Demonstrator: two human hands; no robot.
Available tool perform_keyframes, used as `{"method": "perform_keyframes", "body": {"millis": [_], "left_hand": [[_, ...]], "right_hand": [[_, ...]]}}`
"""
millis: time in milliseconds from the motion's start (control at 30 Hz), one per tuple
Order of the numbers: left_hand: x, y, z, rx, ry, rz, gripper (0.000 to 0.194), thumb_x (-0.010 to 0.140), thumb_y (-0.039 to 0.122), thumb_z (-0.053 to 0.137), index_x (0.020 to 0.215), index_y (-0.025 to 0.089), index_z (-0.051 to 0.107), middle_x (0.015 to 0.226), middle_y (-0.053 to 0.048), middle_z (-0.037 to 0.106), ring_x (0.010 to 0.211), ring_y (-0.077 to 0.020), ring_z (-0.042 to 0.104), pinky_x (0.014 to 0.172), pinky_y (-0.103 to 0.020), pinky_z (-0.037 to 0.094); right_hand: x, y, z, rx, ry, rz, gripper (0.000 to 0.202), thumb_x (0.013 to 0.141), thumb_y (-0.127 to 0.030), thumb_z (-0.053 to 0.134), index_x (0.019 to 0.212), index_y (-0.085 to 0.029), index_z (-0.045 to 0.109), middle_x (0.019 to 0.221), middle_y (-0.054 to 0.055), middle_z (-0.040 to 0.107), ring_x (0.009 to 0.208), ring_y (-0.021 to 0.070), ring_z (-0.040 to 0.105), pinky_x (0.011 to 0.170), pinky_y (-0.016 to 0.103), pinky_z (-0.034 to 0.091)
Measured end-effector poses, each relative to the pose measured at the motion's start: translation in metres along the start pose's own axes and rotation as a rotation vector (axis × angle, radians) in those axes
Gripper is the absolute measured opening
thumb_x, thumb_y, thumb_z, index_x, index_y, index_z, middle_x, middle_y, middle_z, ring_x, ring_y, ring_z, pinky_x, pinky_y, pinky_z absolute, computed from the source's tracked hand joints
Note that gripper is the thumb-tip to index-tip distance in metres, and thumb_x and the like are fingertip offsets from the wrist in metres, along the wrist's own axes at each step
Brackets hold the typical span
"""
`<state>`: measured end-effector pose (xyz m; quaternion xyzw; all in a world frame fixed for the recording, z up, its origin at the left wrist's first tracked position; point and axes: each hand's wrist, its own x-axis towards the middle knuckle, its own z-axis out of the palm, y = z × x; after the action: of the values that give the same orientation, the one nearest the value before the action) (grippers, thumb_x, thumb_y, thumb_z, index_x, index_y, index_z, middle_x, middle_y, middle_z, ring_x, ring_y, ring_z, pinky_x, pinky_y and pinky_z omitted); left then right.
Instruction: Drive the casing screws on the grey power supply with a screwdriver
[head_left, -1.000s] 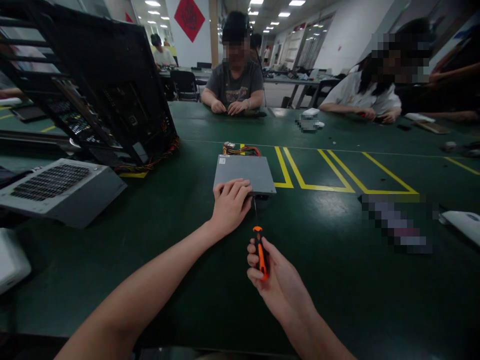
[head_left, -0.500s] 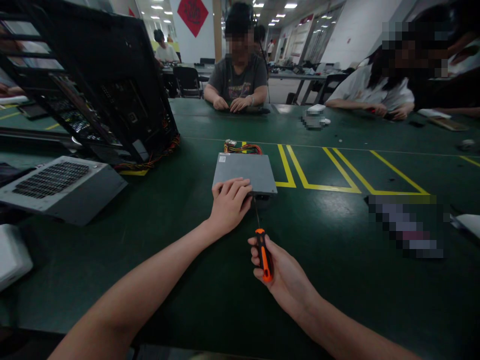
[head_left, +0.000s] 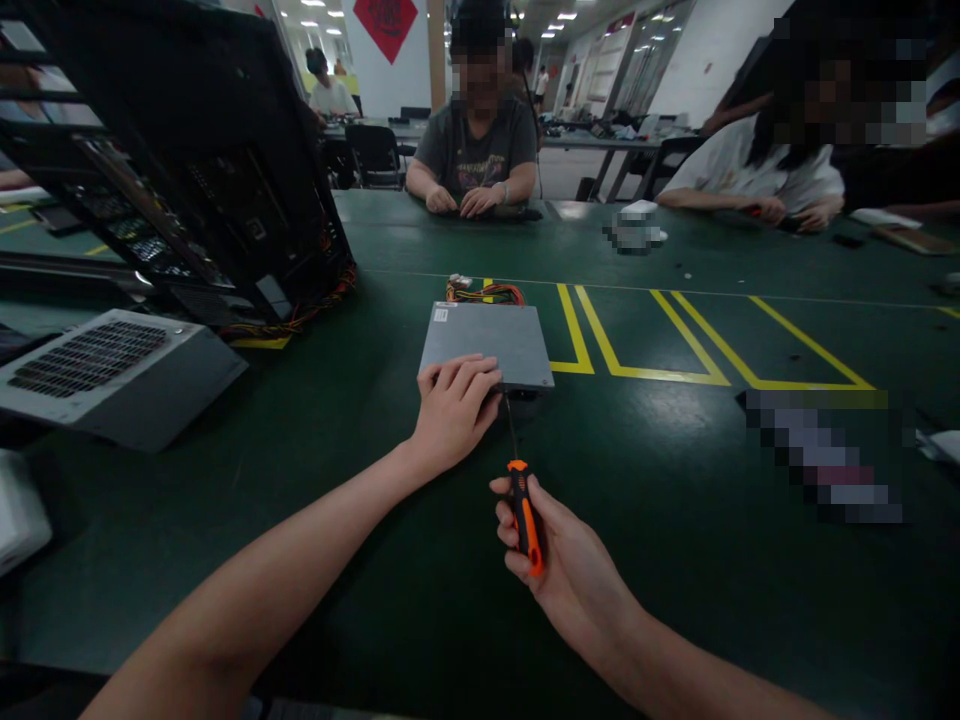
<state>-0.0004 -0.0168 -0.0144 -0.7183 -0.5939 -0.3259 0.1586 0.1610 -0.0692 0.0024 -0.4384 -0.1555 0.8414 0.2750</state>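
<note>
A flat grey metal box [head_left: 487, 340] lies on the green table, with a bundle of coloured cables [head_left: 487, 292] at its far edge. My left hand [head_left: 456, 405] rests on the box's near left part, its fingers lying across the top and front edge. Below it, my right hand [head_left: 536, 530] is wrapped round the handle of an orange and black screwdriver [head_left: 528, 520]. The thin shaft points away from me, its end at the near edge of the box beside my left fingertips. The exact contact of the tip is too small to tell.
On the left stand a large black computer case [head_left: 247, 170] and a grey power supply with a grille [head_left: 172, 385]. Yellow tape lines [head_left: 667, 378] mark the table [head_left: 375, 620]. A blurred object [head_left: 825, 460] lies right. People sit across.
The view has shifted slightly. Both hands keep nearly the same places at the box, and the screwdriver is still in my right hand, its handle slightly turned.
</note>
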Motion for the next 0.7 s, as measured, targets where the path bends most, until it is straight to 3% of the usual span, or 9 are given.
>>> {"method": "perform_keyframes", "body": {"millis": [233, 367, 500, 700], "left_hand": [[-0.0003, 0.0003, 0.0012, 0.01, -0.001, -0.011, 0.019, 0.083, 0.024, 0.047, 0.102, 0.024, 0.05, 0.114, -0.002, 0.057, 0.11, -0.0204, 0.045, 0.086, -0.04, 0.025], [-0.0007, 0.0004, 0.0007, 0.015, -0.002, -0.007, 0.018, 0.084, 0.025, 0.046, 0.102, 0.024, 0.05, 0.115, -0.002, 0.057, 0.111, -0.0201, 0.045, 0.086, -0.04, 0.025], [-0.0008, 0.0002, 0.0005, 0.009, -0.002, -0.004, 0.018, 0.084, 0.025, 0.046, 0.102, 0.023, 0.05, 0.115, -0.003, 0.057, 0.111, -0.0202, 0.045, 0.087, -0.04, 0.026], [-0.0011, -0.0003, -0.0003, 0.006, 0.003, 0.0, 0.018, 0.084, 0.024, 0.046, 0.101, 0.023, 0.049, 0.115, -0.003, 0.057, 0.11, -0.0196, 0.045, 0.086, -0.039, 0.026]], "right_hand": [[0.0015, 0.005, 0.0009, -0.011, -0.062, -0.109, 0.011, 0.071, -0.023, 0.064, 0.074, -0.017, 0.054, 0.069, -0.002, 0.051, 0.051, 0.0048, 0.041, 0.038, 0.014, 0.023], [0.0012, 0.0079, 0.0023, 0.028, -0.063, -0.118, 0.013, 0.075, -0.029, 0.06, 0.073, -0.017, 0.055, 0.068, -0.002, 0.052, 0.052, 0.0056, 0.043, 0.042, 0.015, 0.03], [0.0015, 0.0077, 0.0023, 0.006, -0.024, -0.034, 0.023, 0.078, -0.037, 0.055, 0.08, -0.015, 0.06, 0.068, 0.002, 0.053, 0.056, 0.0085, 0.046, 0.045, 0.017, 0.035], [0.0012, 0.0072, 0.0018, 0.021, -0.075, -0.076, 0.023, 0.075, -0.035, 0.058, 0.087, -0.016, 0.059, 0.069, 0.001, 0.052, 0.049, 0.0053, 0.04, 0.037, 0.014, 0.023]]}}
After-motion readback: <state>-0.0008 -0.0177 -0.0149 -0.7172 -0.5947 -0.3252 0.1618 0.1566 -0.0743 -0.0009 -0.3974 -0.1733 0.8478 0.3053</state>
